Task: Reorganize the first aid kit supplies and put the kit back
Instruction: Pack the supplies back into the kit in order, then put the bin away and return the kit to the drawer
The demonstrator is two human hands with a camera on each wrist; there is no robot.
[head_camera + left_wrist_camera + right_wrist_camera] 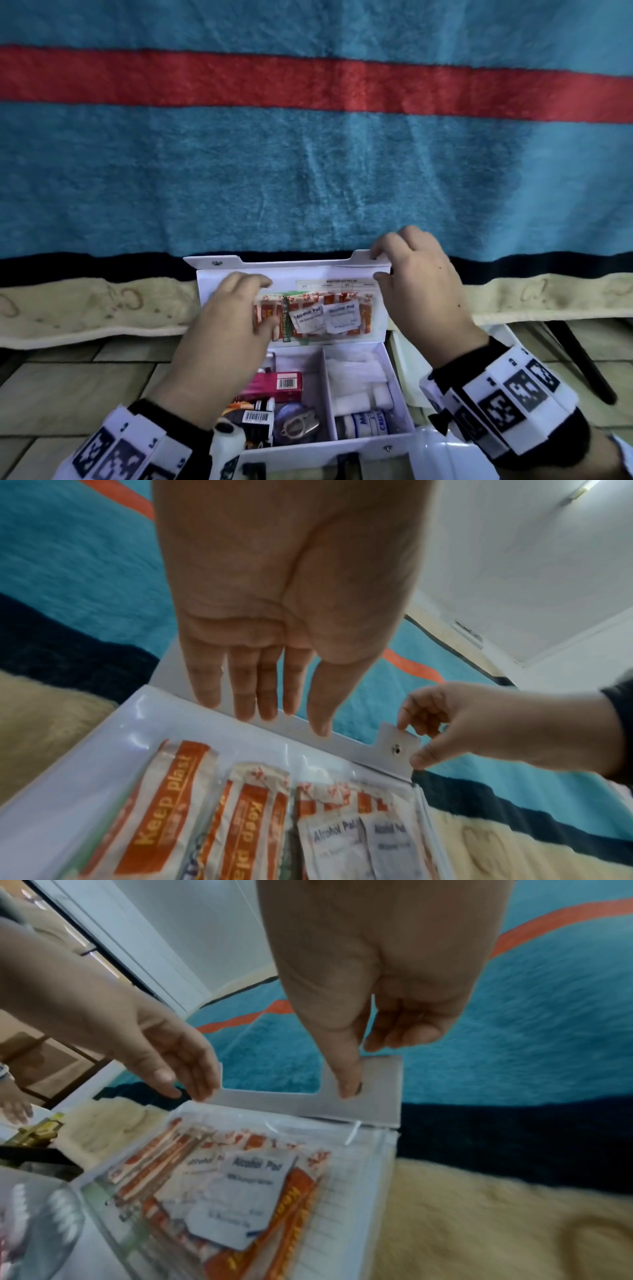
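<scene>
The white first aid kit (pixel 399 373) lies open on the floor, its lid (pixel 212 284) standing up against the bed. A clear pocket in the lid holds orange plasters (pixel 171 791) and alcohol pads (pixel 308 317). My right hand (pixel 378 263) pinches the lid's right snap tab (pixel 397 746), with the thumb in front and the fingers behind. My left hand (pixel 284 721) is open with straight fingers reaching to the lid's upper flap over the pocket's left side. The box's compartments hold a pink carton (pixel 274 385), small bottles, gauze (pixel 356 377) and a bandage roll (pixel 363 423).
A blue blanket with a red stripe (pixel 308 171) covers the bed behind the kit, with a cream fleece edge (pixel 85 308) below it. Tiled floor (pixel 85 377) lies at the left. A white box (pixel 407 363) and a dark rod (pixel 582 363) stand at the right.
</scene>
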